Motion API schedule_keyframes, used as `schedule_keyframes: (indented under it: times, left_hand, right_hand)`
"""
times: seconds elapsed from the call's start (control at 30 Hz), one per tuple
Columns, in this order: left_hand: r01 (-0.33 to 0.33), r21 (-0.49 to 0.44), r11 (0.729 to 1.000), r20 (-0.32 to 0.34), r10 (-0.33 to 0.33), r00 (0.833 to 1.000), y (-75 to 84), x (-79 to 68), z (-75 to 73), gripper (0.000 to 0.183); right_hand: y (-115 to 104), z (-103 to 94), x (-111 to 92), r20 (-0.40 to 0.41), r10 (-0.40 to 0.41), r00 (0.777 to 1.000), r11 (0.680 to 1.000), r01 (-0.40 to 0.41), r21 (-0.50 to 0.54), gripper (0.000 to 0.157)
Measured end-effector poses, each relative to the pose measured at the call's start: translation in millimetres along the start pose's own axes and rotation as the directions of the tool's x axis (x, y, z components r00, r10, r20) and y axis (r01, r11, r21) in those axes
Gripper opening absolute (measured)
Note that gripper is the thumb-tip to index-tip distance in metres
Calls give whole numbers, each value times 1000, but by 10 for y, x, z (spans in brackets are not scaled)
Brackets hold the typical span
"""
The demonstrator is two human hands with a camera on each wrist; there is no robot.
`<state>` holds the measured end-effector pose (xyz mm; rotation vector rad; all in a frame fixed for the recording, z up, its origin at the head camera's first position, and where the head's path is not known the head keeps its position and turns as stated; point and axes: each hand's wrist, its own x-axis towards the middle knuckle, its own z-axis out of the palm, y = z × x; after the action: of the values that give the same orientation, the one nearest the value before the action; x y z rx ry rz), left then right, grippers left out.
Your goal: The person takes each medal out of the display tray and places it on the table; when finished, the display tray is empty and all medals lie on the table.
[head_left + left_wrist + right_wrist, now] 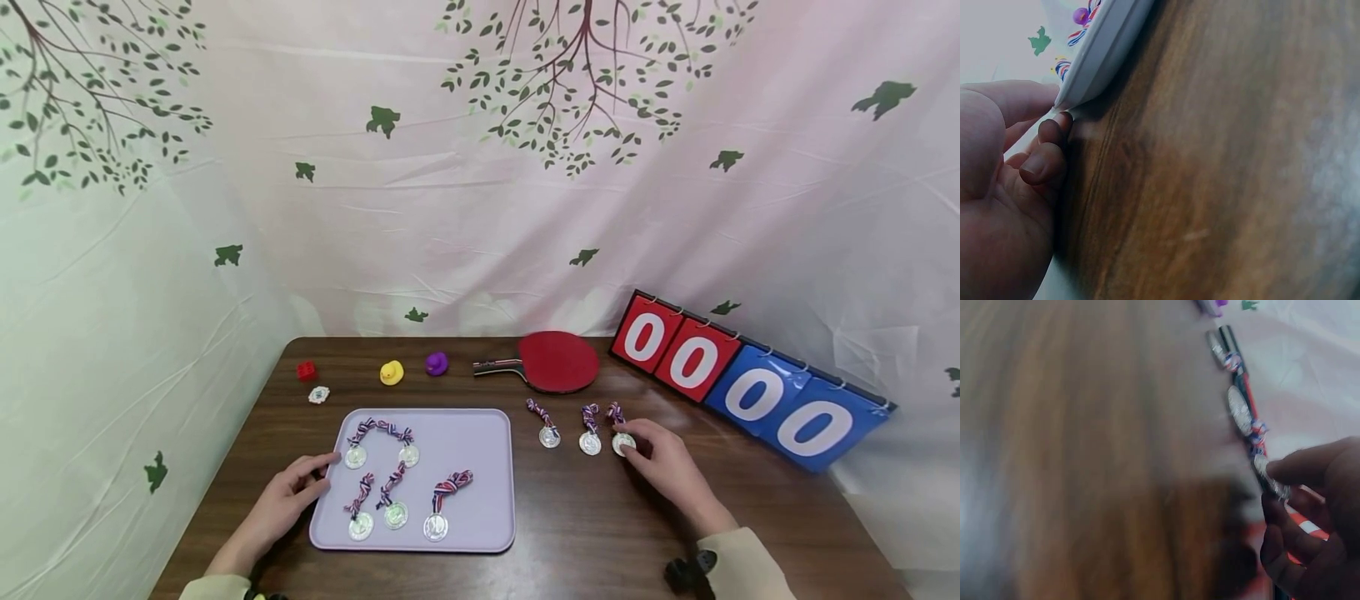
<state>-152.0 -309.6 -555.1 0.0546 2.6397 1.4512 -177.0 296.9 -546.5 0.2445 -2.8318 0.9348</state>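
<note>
My right hand (667, 467) pinches the disc of a silver medal (623, 443) with a knotted red, white and blue ribbon, at the right end of a row. In the right wrist view, the thumb and fingers lie on either side of this medal (1270, 477). Two similar medals, a middle one (590, 442) and a left one (550, 437), lie beside it on the table. At the left edge of a pale lilac tray (480, 483), my left hand (279, 504) holds the rim, its lower fingers curled beneath. Several ribboned medals (395, 515) lie in the tray.
Behind the tray are a red toy brick (306, 371), a small white piece (318, 394), a yellow duck (392, 372) and a purple duck (437, 363). A red table tennis paddle (558, 362) lies farther right. A flip scoreboard (738, 379) stands at the back right.
</note>
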Motion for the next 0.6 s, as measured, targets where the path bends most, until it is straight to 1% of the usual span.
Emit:
schedule_keyframes:
  times: [0.13, 0.3, 0.4, 0.43, 0.5, 0.53, 0.6]
  left_hand:
    - [12, 3, 1000, 8, -12, 1000, 40, -7, -6, 37]
    - [10, -9, 1000, 18, -10, 1000, 235, -65, -24, 37]
    - [4, -7, 1000, 17, -4, 1000, 335, -101, -35, 36]
    - [1, -5, 1000, 17, -1, 1000, 346, -105, -37, 36]
    - [-7, -3, 1000, 15, 7, 1000, 367, -117, -39, 36]
    - [-12, -4, 1000, 14, 12, 1000, 354, -113, -40, 36]
    - [-19, -7, 1000, 9, 19, 1000, 272, -87, -34, 36]
  right_hand:
    - [42, -2, -13, 33, 43, 999, 997, -41, -69, 34]
    - [36, 0, -9, 50, 44, 998, 991, -37, -131, 34]
    - [29, 11, -20, 33, 22, 999, 988, -17, -153, 32]
    - [21, 14, -26, 19, 8, 1000, 988, -5, -154, 32]
    - [-16, 22, -37, -14, 9, 1000, 988, -11, -153, 30]
    - [-48, 28, -41, -34, 14, 999, 988, -19, -154, 29]
    - [-143, 43, -43, -71, 17, 997, 989, -27, -144, 26]
